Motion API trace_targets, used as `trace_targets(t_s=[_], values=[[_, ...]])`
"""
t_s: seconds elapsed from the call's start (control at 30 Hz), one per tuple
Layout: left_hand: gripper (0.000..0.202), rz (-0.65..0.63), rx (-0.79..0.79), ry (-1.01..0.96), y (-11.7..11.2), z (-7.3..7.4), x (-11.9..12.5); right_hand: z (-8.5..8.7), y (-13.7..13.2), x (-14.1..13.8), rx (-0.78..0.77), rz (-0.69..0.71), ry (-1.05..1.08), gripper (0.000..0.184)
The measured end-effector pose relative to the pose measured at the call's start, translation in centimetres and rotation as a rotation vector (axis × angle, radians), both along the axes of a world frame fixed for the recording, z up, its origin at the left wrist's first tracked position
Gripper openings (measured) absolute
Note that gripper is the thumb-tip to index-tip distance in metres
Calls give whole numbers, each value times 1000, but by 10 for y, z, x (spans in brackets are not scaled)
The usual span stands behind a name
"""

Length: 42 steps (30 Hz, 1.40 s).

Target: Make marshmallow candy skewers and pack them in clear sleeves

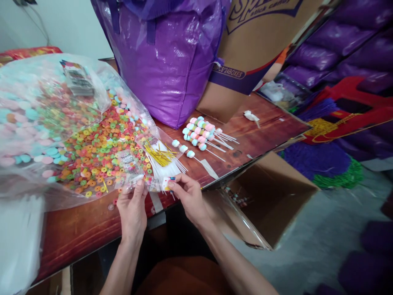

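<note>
My left hand pinches a small clear plastic packet near the table's front edge, with something white at the fingertips. My right hand is closed on a small colourful printed label, at the packet's right end; whether the two are joined I cannot tell. Just beyond my hands lie gold twist ties on a bundle of white sticks. To the left are many loose ring candies on clear plastic. Right of the sticks, marshmallow skewers lie in a group, with another skewer nearer me.
A large purple bag and a printed cardboard box stand at the back. Below the table's right edge is an open carton with some skewers inside. White plastic bags lie at left. Purple sacks are stacked at right.
</note>
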<state>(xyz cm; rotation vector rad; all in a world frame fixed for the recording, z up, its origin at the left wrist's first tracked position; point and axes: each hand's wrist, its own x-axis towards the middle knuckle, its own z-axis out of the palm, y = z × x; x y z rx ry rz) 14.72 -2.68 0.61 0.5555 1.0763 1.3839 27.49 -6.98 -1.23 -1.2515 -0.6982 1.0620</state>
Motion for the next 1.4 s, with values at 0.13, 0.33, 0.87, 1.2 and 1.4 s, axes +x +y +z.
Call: trace_targets(t_s=[0.13, 0.33, 0.87, 1.2, 1.4], values=[[28, 20, 17, -2, -6, 1, 5, 0, -1, -6, -26, -38, 14, 45], [34, 86, -68, -106, 1, 4, 2, 6, 7, 27, -3, -204, -475, 43], [37, 165, -189, -122, 15, -2, -11, 3, -5, 90, 86, -413, -996, 12], [42, 165, -73, -51, 12, -6, -10, 35, -53, 46, 278, -102, -923, 16], [39, 162, -6, -29, 10, -5, -14, 31, -57, 56, 273, -10, -1148, 18]])
